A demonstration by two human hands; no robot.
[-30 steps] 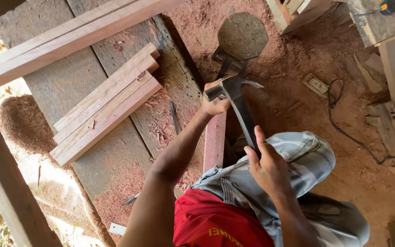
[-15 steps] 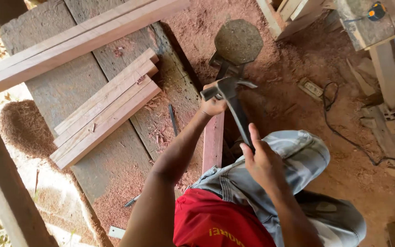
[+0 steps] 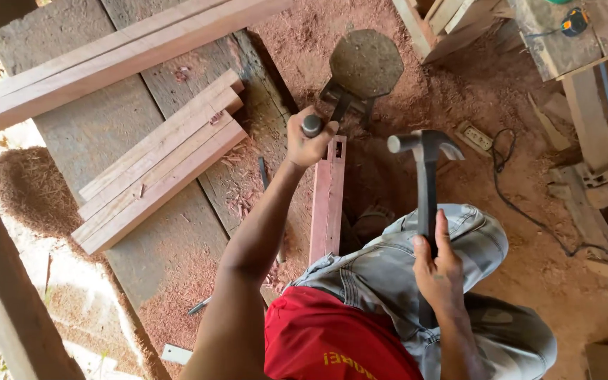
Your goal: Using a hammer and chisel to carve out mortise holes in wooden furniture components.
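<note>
My left hand (image 3: 309, 143) is closed around the handle of a chisel (image 3: 312, 126), held upright at the far end of a narrow reddish wooden piece (image 3: 328, 204) that has a slot cut near its end. My right hand (image 3: 439, 271) grips the dark handle of a claw hammer (image 3: 425, 163), whose steel head is raised to the right of the chisel, apart from it. The wooden piece runs from under my left hand back toward my lap.
A stack of planks (image 3: 160, 165) and a long beam (image 3: 107, 60) lie on the grey board platform (image 3: 117, 134) at left. A small round stool (image 3: 365, 63) stands beyond the workpiece. A power strip (image 3: 476, 137) with cable lies on the sawdust-covered ground; timber frames stand at right.
The hammer head was down on the chisel end; now my right hand has lifted it up and to the right. My left hand stays on the chisel.
</note>
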